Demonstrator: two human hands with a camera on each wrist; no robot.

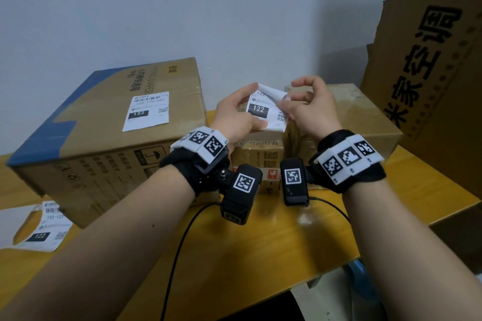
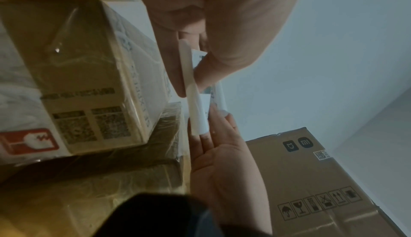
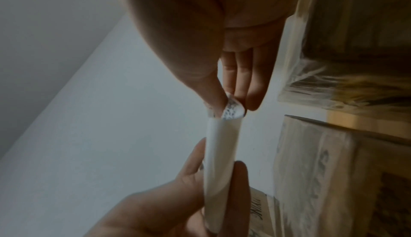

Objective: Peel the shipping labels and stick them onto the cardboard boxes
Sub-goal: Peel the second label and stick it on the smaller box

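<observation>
The left hand (image 1: 236, 117) pinches the left edge of a white paper shipping label (image 1: 266, 109), held up in the air above the yellow wooden table (image 1: 260, 237). The right hand (image 1: 307, 109) pinches the label's curled top right corner. Below them sits a small taped cardboard box (image 1: 257, 156). A big brown cardboard box (image 1: 104, 138) with a stuck-on label (image 1: 147, 111) stands close on the left.

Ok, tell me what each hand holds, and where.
Both hold one shipping label: left hand grips its left edge, right hand pinches the upper right corner.
</observation>
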